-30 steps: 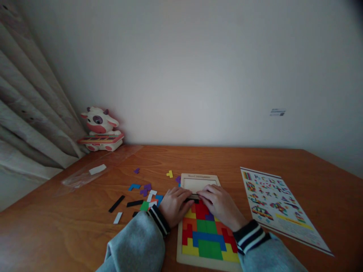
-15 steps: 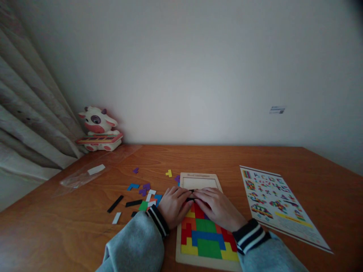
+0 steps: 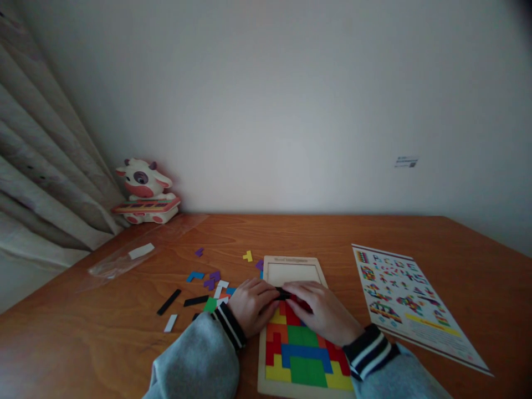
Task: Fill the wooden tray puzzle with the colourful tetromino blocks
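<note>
A wooden puzzle board lies in front of me, its near part filled with coloured pieces such as a blue piece and a green piece. Over its middle, my left hand and my right hand meet with bent fingers. Between their fingertips is a black puzzle piece, pinched from both sides. Fingers cover part of it, so its full shape is hidden. The far part of the board shows a bare pale base.
Loose pieces lie left of the board, among them a black bar, a white piece and a yellow piece. A printed sheet lies at right. A cow toy and a clear plastic bag are at back left.
Both hands have shifted slightly, and more of the black piece shows between the fingertips. The loose pieces have stayed where they were.
</note>
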### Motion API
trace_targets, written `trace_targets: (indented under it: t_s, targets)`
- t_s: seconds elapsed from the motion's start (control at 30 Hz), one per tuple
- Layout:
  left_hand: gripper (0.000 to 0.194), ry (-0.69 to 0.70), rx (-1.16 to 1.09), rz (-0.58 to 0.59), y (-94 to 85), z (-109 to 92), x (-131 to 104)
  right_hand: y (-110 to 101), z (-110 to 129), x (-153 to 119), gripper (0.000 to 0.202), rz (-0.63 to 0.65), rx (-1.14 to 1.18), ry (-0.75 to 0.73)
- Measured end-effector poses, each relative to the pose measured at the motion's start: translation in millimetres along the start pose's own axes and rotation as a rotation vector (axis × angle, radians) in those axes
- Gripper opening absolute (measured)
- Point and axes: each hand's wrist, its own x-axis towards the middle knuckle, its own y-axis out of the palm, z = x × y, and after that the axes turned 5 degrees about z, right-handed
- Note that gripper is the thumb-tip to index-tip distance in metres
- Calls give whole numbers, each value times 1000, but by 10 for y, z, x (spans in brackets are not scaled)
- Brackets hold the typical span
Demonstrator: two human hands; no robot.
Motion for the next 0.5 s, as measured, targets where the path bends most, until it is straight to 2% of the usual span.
trace_targets:
  t_s: [0.5]
  targets:
    - [20, 104, 35, -59, -59, 81, -29, -16, 51, 2, 29, 76, 49, -4]
